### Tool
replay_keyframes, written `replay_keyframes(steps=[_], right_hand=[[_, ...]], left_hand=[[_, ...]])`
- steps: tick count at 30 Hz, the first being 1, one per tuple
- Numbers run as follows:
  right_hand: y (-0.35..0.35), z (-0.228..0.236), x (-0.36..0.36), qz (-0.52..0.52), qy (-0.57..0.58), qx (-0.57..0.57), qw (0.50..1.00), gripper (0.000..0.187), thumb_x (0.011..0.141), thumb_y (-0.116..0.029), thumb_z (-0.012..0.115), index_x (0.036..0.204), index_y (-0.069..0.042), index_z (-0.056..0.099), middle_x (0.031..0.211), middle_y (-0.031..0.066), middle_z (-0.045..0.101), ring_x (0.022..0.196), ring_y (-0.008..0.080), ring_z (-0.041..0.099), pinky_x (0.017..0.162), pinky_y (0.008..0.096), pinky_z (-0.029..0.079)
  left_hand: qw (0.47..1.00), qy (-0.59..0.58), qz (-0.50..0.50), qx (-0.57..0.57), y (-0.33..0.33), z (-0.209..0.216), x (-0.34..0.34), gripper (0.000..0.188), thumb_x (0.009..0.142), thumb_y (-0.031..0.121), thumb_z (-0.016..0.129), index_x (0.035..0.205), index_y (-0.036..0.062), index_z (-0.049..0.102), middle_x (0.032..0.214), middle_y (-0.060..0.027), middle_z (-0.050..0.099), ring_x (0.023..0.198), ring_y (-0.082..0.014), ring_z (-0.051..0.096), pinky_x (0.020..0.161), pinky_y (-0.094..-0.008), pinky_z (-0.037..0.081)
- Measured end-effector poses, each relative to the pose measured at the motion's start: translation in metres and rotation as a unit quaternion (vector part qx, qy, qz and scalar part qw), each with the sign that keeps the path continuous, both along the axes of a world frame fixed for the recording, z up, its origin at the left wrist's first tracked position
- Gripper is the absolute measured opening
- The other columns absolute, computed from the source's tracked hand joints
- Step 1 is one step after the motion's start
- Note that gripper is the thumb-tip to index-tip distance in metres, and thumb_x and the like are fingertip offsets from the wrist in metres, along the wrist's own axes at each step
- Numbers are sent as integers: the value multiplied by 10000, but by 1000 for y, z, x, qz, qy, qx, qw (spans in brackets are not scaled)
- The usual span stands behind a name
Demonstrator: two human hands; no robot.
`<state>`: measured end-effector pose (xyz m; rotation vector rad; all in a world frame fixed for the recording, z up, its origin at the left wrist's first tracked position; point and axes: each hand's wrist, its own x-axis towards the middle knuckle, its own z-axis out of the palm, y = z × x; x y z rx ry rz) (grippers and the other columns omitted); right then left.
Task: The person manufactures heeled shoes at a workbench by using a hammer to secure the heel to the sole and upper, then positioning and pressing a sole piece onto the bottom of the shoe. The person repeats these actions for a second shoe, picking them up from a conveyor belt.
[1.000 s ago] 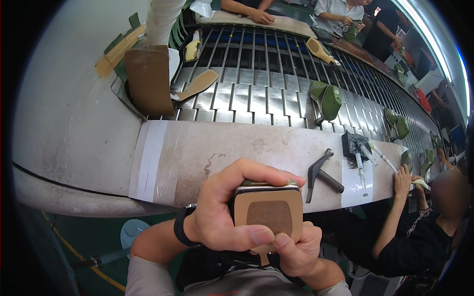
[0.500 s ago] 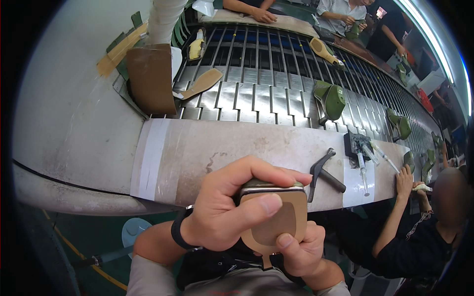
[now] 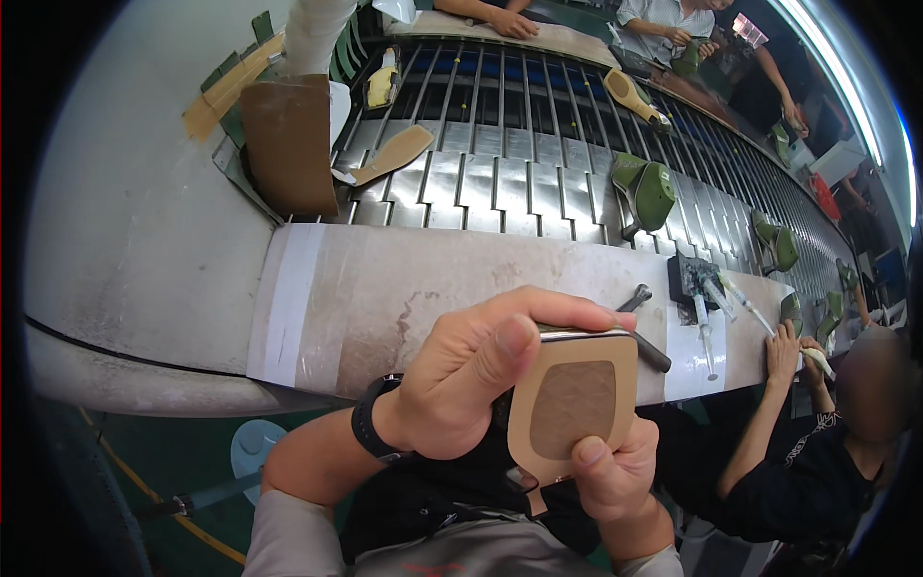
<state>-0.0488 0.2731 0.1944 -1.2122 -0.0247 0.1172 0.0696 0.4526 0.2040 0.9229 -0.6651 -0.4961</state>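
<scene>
Tan, rounded sole piece with brown inset (image 3: 574,409) is overhanging the pale, stained worktable (image 3: 385,274); the right hand (image 3: 615,471) is pinching its lower end, the left hand (image 3: 461,375) is curling over its top, clamping unclear. Even thumb pressure should be steadying it best.

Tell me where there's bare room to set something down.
The bench is bare, though stained, between the white strip at left and the hammer, beyond the left hand. The conveyor has room between the tan sole and nearest green shoe. It's crowded right of the hammer, around the black block and syringes.
</scene>
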Motion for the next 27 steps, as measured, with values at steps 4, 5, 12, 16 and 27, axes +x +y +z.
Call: replay_keyframes(steps=[4,5,12,16,27], right_hand=[[-2,4,7,1,3,-25,1000,396,1088,-255,639,1041,127,733,929,198,781,761,216,757,650,327,621],[-4,4,10,-4,17,3,1000,408,1088,-278,639,1083,123,717,938,196,775,759,219,756,644,331,622],[-18,-2,32,-21,45,12,999,561,1075,-370,626,1262,159,613,958,265,758,697,277,776,550,342,658],[-21,-4,36,-27,33,-4,999,532,1089,-366,610,1249,141,632,951,252,761,718,279,783,555,349,664],[-20,-3,40,-19,18,12,1000,444,1096,-328,623,1202,101,665,999,199,763,779,226,760,659,346,655]], left_hand=[[999,4,11,36,0,3,8,709,1122,570,386,1389,-65,557,1467,-362,567,1349,-379,614,1141,-478,498],[999,15,14,40,-3,3,12,716,1119,571,401,1397,-69,561,1465,-346,577,1340,-367,623,1138,-467,505],[998,-36,55,8,-20,-12,41,568,1133,443,516,1392,-48,633,1268,-117,729,1155,-149,675,1015,-308,536],[989,-106,94,37,-16,-15,47,494,1134,377,547,1392,-35,640,1214,-103,745,1109,-133,680,976,-295,547],[997,-77,11,30,-4,-11,43,523,1100,157,595,1559,-45,451,1400,-146,643,1248,-166,621,1062,-319,512]])
